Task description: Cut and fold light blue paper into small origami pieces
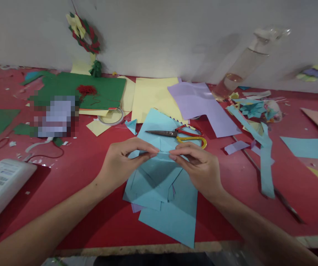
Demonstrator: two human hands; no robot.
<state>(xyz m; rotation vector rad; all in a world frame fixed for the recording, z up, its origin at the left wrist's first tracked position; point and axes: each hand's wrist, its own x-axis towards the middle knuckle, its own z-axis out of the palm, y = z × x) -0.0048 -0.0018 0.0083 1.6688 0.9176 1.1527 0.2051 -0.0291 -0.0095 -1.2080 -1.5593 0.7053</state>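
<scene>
A small piece of light blue paper [163, 156] is pinched between my two hands, above a pile of blue sheets [172, 218]. My left hand [128, 159] grips its left end between thumb and forefinger. On the right end, the thumb and forefinger of my right hand [196, 164] are closed in the same way. Just beyond my fingers lie scissors [163, 133] with one red and one yellow handle, resting on blue paper. How the held paper is folded cannot be made out clearly.
Green card [111, 87], yellow sheets [155, 96] and purple paper [203, 103] lie along the wall. A spray bottle [239, 66] stands at back right. Blue strips [266, 166] and a thin stick [282, 199] lie right. At left are a white box-like device [6, 184] and a tape roll [110, 117].
</scene>
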